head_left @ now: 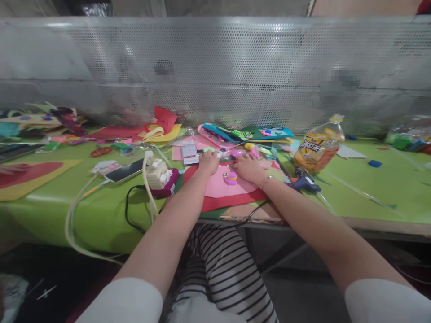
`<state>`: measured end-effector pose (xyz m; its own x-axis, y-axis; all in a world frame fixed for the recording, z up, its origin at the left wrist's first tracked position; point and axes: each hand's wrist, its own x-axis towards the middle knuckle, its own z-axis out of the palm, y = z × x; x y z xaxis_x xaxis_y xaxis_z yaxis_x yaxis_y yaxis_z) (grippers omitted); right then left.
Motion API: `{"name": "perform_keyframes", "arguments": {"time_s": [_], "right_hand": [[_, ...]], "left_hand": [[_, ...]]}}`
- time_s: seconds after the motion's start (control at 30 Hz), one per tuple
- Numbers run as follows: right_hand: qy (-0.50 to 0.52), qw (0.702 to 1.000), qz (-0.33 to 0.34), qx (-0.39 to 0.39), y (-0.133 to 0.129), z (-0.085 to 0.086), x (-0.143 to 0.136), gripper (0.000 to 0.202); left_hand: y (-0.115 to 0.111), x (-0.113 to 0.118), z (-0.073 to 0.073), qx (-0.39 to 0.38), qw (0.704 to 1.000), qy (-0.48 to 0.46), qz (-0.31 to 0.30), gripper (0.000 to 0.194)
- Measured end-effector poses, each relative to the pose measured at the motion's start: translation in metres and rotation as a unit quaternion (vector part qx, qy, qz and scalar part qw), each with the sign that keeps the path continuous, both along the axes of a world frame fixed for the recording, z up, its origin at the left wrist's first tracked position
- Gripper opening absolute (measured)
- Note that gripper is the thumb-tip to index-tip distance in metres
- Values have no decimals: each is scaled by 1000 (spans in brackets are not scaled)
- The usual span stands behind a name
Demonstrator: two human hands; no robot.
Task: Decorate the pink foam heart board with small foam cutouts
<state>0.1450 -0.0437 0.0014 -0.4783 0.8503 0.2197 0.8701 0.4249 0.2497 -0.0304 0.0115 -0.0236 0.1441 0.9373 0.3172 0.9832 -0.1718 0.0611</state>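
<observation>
Pink paper (222,186) lies on a larger red sheet (232,202) at the table's near edge. My left hand (208,162) rests at the top left of the pink paper, fingers pointing away; what lies beneath them is hard to see. My right hand (249,168), wearing a bracelet, lies with spread fingers on the right part of the paper, below some pink and purple clay pieces (237,153). Between the hands sits a small purple and yellow piece (230,178) on the pink paper. A white card (189,154) is just left of my left hand.
A juice bottle (319,143) and dark blue glue gun (305,183) stand and lie at right. Left are a power strip (166,181) with cables, a phone (125,171) and red scissors (101,151). Another person's hand (15,168) is at far left. A perforated metal panel (215,67) rises behind.
</observation>
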Motion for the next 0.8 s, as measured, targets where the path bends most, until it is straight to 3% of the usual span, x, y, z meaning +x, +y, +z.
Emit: {"name": "perform_keyframes", "arguments": {"time_s": [0.5, 0.63, 0.8], "right_hand": [[5, 999, -17, 34, -1, 4, 3, 40], [6, 1000, 26, -11, 1, 2, -2, 42], [1, 999, 17, -45, 2, -1, -3, 42]], "left_hand": [[6, -4, 1, -12, 999, -31, 6, 39], [10, -11, 4, -4, 998, -56, 15, 36], [6, -14, 3, 9, 1000, -13, -2, 34]]}}
